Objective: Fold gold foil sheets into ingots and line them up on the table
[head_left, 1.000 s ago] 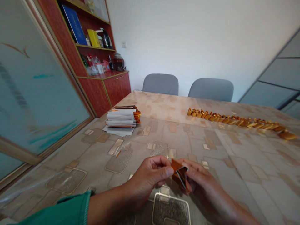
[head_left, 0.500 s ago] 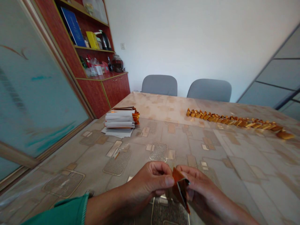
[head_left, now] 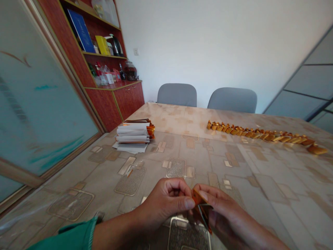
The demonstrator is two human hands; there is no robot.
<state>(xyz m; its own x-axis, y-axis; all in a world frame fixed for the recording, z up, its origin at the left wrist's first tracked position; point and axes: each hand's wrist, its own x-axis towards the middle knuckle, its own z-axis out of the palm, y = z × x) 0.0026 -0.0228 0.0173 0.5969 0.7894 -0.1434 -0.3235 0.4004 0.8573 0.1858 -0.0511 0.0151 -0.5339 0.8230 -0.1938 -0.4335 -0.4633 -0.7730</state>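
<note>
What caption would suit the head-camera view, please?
Left and right hands pinch orange foil over a patterned tablecloth, gold foil ingots lined up beyond.

A paper stack and a row of folded gold foil lie on the table.

Patterned table, stacked papers, long row of gold foil ingots (slightly curved)

Room brightly and evenly lit by soft, diffuse light; a pale sheen of glare lies on the table cover at upper centre of the frame. Shadows are weak, darkest under the left hand and right hand at bottom centre. Wide-angle distortion leans the cabinet and the glass panel at left, where detail is soft.
</note>
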